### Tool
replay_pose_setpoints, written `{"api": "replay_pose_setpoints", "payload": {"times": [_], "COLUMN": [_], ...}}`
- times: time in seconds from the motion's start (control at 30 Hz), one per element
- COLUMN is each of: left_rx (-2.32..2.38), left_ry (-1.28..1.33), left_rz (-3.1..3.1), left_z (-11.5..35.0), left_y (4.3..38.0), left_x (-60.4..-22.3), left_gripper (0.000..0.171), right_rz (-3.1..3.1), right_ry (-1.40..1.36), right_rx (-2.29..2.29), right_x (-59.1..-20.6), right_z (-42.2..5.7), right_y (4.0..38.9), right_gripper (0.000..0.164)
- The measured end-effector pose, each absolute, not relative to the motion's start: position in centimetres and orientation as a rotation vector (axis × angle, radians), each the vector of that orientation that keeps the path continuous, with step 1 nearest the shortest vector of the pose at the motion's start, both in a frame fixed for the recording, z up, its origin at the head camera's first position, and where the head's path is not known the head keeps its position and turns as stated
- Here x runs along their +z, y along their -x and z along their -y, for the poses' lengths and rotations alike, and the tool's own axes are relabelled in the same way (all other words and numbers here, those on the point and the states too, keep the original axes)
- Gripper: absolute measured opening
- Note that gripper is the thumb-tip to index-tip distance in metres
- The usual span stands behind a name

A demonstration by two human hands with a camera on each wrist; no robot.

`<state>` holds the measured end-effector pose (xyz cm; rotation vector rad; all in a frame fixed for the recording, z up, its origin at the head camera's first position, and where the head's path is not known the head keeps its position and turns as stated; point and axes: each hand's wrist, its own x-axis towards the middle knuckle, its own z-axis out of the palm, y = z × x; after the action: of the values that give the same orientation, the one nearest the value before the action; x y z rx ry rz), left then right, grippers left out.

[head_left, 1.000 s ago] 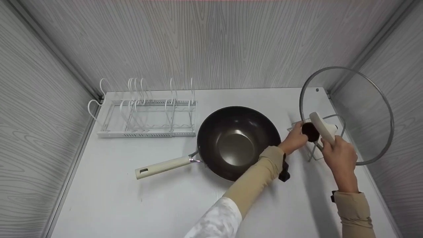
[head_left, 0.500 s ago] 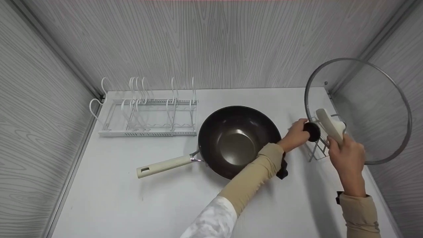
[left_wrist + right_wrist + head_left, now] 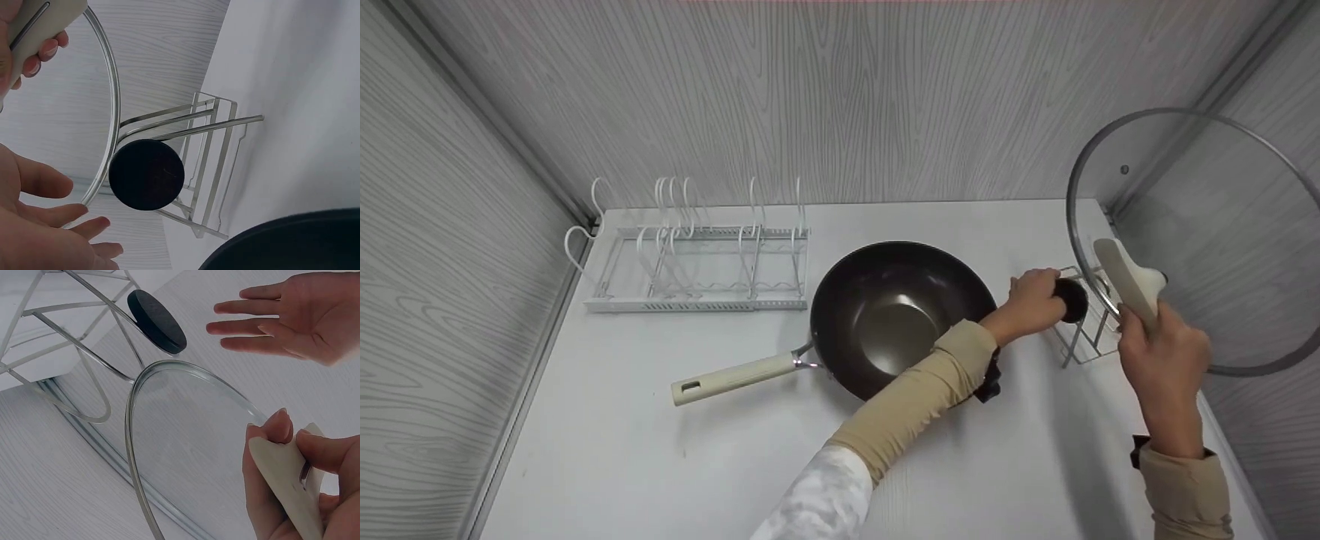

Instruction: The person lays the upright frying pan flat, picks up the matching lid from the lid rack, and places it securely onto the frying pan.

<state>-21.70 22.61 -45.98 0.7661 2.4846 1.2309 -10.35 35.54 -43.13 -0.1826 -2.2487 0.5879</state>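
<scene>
My right hand [image 3: 1166, 360] grips the cream handle [image 3: 1129, 281] of a large glass pot lid [image 3: 1222, 232], which tilts upright at the right with a metal rim. My left hand [image 3: 1030, 304] is beside a round black disc [image 3: 1070, 300] on a wire lid stand [image 3: 1081, 345]. In both wrist views its fingers are loosely extended and apart from the disc; the left wrist view shows the left hand [image 3: 45, 219] below the lid rim [image 3: 112, 73]. Beneath my left forearm sits a dark wok [image 3: 896, 322], partly hidden by the sleeve.
A white wire rack [image 3: 697, 270] with upright hoops stands at the back left. The wok's cream handle [image 3: 735, 379] points left across the white table [image 3: 660, 465]. Wood-patterned grey walls [image 3: 840, 97] close in the back and both sides.
My right hand has carried the lid rightward and away from the wire stand. My left hand has shifted only slightly, staying near the black disc. The wok and white rack have not moved.
</scene>
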Motion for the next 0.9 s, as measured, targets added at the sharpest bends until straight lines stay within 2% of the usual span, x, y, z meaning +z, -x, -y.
{"api": "replay_pose_setpoints", "payload": {"times": [0.17,0.33,0.57,0.9], "left_rx": [1.108,1.050,1.078,1.157], "left_ry": [-0.828,-0.878,-0.934,-1.033], "left_rz": [-2.495,-2.543,-2.501,-2.302], "left_z": [-21.3,-20.0,-17.7,-14.5], "left_y": [21.4,20.8,19.2,15.5], "left_x": [-44.5,-43.7,-42.7,-41.4], "left_gripper": [0.053,0.042,0.052,0.053], "right_rz": [2.218,2.195,2.179,2.137], "right_ry": [0.144,0.124,0.086,0.005], "right_rx": [0.594,0.574,0.636,0.658], "right_x": [-42.5,-42.1,-41.4,-40.9], "right_z": [-35.0,-34.5,-33.5,-31.9], "right_y": [9.6,9.0,7.8,6.4], "right_gripper": [0.025,0.019,0.013,0.014]}}
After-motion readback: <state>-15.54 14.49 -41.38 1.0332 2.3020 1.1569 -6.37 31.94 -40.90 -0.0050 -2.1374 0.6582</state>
